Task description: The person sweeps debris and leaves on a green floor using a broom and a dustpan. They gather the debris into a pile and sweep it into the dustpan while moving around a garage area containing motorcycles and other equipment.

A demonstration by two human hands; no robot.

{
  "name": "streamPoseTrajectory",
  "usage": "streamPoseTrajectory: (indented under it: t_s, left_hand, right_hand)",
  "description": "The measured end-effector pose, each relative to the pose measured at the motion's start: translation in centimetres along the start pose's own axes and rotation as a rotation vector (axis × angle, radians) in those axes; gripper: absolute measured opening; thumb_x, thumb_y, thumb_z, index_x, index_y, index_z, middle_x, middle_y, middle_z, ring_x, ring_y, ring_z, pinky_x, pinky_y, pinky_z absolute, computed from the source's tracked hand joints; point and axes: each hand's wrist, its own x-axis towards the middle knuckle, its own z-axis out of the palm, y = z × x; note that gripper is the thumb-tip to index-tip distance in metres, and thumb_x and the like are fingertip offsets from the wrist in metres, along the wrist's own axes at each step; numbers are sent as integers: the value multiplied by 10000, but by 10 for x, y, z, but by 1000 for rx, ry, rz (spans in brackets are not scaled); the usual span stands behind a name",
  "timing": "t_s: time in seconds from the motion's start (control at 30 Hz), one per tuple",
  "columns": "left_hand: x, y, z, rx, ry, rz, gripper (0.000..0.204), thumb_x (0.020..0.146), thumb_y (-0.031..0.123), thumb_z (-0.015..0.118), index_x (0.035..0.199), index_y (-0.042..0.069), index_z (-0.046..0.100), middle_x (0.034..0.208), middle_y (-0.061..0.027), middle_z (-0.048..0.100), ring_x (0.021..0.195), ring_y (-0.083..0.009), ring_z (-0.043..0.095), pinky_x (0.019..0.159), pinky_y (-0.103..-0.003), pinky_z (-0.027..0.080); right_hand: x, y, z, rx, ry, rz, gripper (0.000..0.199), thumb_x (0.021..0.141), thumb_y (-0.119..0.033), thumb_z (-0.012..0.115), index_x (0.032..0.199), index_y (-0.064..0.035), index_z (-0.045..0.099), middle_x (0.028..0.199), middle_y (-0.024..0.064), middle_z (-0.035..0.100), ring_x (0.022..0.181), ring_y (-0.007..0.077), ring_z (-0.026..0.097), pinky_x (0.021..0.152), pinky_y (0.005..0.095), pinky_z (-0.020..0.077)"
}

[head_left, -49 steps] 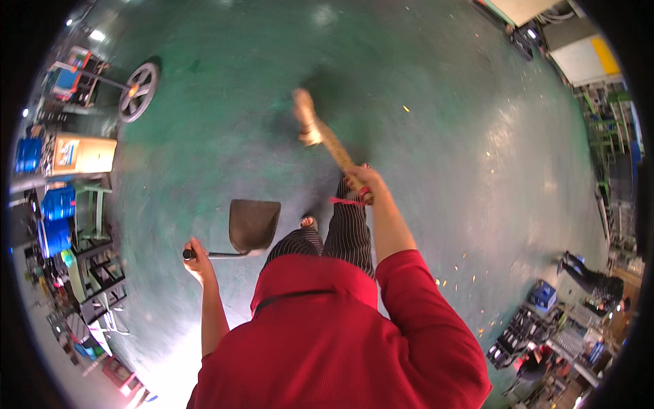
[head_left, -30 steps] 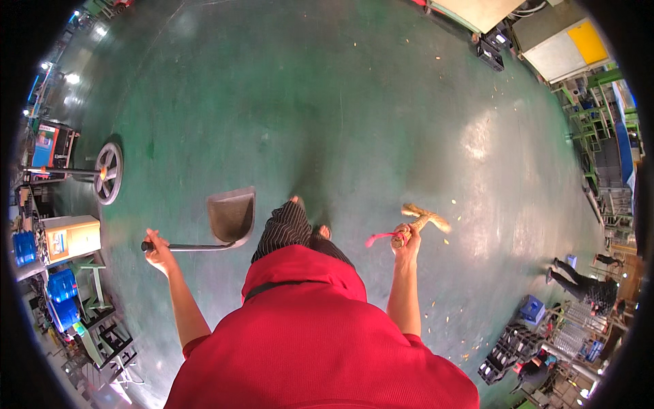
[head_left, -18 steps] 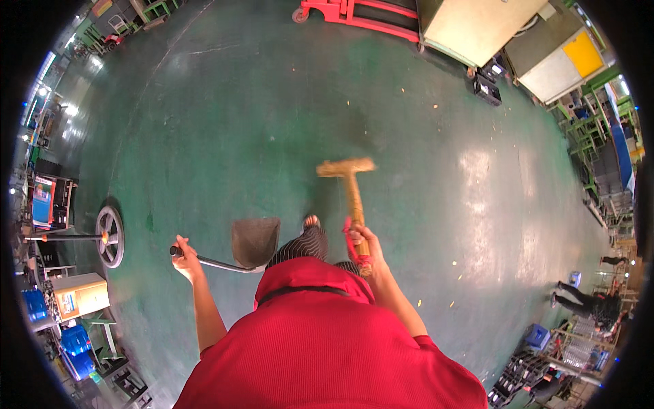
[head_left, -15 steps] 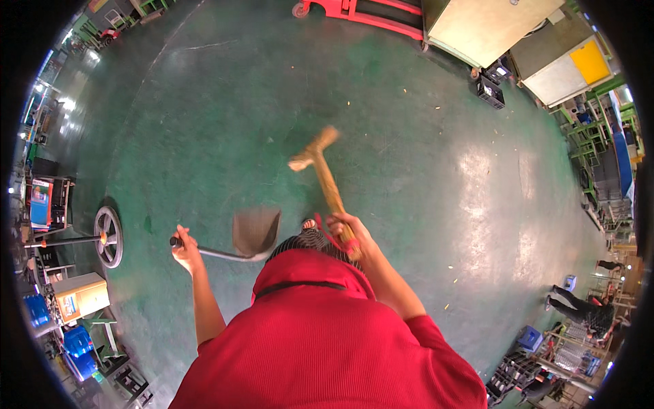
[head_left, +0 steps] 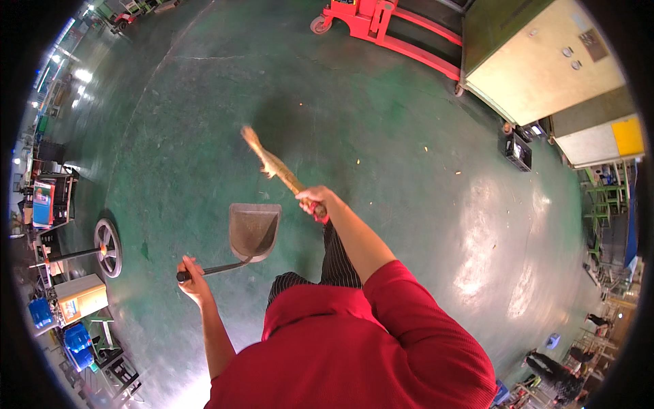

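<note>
Okay, so the hands are well apart here, each one wrapped around its own thing. The left hand (head_left: pixel 194 283) has hold of the dark grip at the end of a dustpan (head_left: pixel 253 228), with at least one digit sticking out past the handle. The handle runs off to the right and bends up into the grey-brown pan, which sits left of the person's legs with its wide edge pointing away from the body. Can't really tell if the pan touches the floor (head_left: pixel 395 273) or hangs a bit above it. The right hand (head_left: pixel 317 199) is clamped near the butt of a straw-coloured hand broom (head_left: pixel 291 180), with some red stuff (head_left: pixel 320 218) around the handle by the fingers. The broom slants up and left from there, its head out beyond the pan and kinda blurry, so no clue whether it touches the floor either. Below that you get the striped trousers (head_left: pixel 338 262) and the red top (head_left: pixel 354 354). The floor is green and glossy, with small yellowish bits (head_left: pixel 426 149) scattered ahead and to the right. Further out there's a red wheeled frame (head_left: pixel 381 27) near a pale cabinet (head_left: pixel 545 75), a black crate (head_left: pixel 519 151) just below the cabinet, and a grey spoked wheel (head_left: pixel 107 247) over on the left.
</note>
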Motion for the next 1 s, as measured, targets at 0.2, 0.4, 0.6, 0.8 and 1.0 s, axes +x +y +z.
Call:
streamPoseTrajectory:
  t_s: [0.2, 0.4, 0.6, 0.8, 1.0]
  left_hand:
    - [11, 68, 91, 122, -45, -24, 289, 894, 232, 451, 728, 6, 520, 532, -21, 459, 504, -88, 434, 513, -242, 377]
    - [28, 89, 148, 42, -272, 21, 284, 895, 208, 452, 716, -8, 497, 596, -44, 500, 528, -108, 462, 534, -255, 400]
    - [46, 104, 203, 34, -358, -12, 295, 895, 225, 455, 716, -5, 501, 568, -32, 459, 528, -105, 453, 542, -254, 412]
    - [61, 116, 225, -15, -459, -25, 300, 895, 233, 454, 734, -12, 517, 563, -22, 441, 553, -105, 461, 599, -261, 441]
    - [77, 123, 217, -87, -526, 43, 300, 892, 235, 460, 735, -13, 521, 555, -16, 436, 562, -109, 461, 610, -265, 440]
  right_hand:
    - [-42, -111, -167, 318, -46, -24, 248, 824, -260, 524, 811, -30, 434, 595, 38, 476, 436, 104, 446, 358, 215, 372]
    - [-151, -40, -309, 831, 101, -306, 234, 841, -227, 496, 832, -9, 412, 633, 72, 466, 417, 112, 428, 319, 229, 370]
    - [-247, 82, -334, 1356, 293, -666, 244, 855, -243, 470, 845, -2, 435, 682, 82, 456, 468, 104, 434, 356, 197, 396]
    - [-299, 190, -307, 1757, 546, -752, 230, 815, -228, 511, 810, -4, 459, 659, 59, 476, 470, 102, 443, 396, 194, 396]
    - [-298, 222, -263, 1416, 842, -672, 151, 795, -149, 472, 719, -26, 429, 516, 31, 423, 388, 124, 433, 366, 226, 413]
